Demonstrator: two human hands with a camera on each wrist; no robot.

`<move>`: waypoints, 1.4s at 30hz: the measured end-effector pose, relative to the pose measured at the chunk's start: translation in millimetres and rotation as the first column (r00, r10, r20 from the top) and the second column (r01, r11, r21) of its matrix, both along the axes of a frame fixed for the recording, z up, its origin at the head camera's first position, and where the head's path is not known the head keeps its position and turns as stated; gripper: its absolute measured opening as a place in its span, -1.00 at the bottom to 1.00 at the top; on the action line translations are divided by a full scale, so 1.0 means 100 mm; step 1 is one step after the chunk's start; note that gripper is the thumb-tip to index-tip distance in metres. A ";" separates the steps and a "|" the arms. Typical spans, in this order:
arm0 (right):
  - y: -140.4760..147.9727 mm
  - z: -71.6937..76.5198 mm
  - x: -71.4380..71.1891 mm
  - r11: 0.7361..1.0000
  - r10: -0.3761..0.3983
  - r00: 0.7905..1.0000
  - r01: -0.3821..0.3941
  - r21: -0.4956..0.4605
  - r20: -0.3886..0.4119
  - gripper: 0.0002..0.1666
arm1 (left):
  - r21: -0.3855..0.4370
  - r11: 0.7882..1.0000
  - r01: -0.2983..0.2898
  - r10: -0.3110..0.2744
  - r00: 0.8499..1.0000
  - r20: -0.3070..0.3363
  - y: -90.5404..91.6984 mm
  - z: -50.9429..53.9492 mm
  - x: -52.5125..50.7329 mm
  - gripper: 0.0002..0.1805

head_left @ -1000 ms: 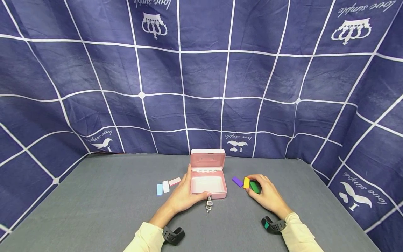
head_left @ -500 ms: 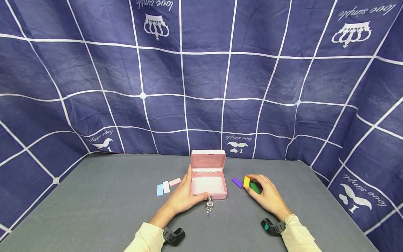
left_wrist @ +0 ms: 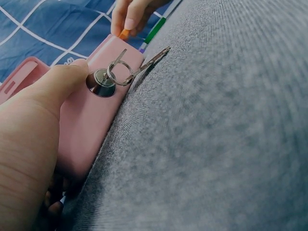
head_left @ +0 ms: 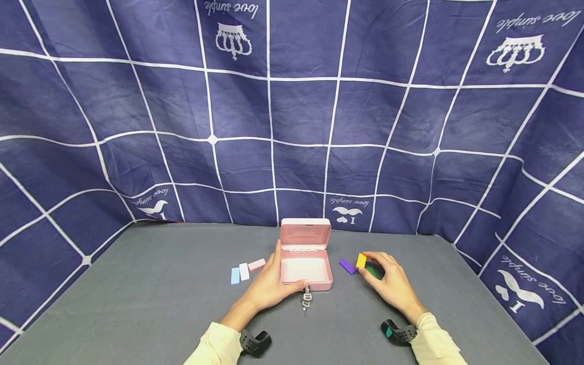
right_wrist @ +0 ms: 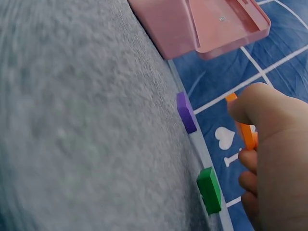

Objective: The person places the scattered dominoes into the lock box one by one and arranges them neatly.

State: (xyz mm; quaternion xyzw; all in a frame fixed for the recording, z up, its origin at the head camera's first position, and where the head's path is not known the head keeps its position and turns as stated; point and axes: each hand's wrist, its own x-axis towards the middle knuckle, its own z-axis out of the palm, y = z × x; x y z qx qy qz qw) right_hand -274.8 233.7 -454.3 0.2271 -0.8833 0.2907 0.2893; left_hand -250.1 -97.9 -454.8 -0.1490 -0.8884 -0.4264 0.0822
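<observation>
The pink box [head_left: 306, 269] is seen from above, lower middle in the head view, and nearer in both wrist views.

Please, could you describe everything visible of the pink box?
The pink box has rounded corners and a smooth surface that looks like painted metal; its inside floor is whitish. It sits on grey fabric, its hinged lid raised at the rear. Ringed keys hang at the round front lock. The left hand holds its left side, thumb beside the lock.
</observation>
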 end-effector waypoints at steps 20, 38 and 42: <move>-0.11 0.11 -0.04 1.000 0.009 1.000 -0.009 -0.014 0.002 -0.51 | -0.019 1.000 -0.012 0.012 1.000 -0.020 0.00 0.00 -0.01 0.42; -0.33 0.24 -0.05 0.998 0.049 0.999 -0.049 -0.033 -0.015 -0.51 | -0.006 1.000 -0.004 0.004 0.999 -0.047 -0.01 -0.01 0.00 0.40; -0.38 0.27 -0.04 0.997 0.063 0.998 -0.063 -0.037 -0.006 -0.50 | -0.004 1.000 -0.004 0.004 0.999 -0.047 0.00 -0.01 -0.01 0.40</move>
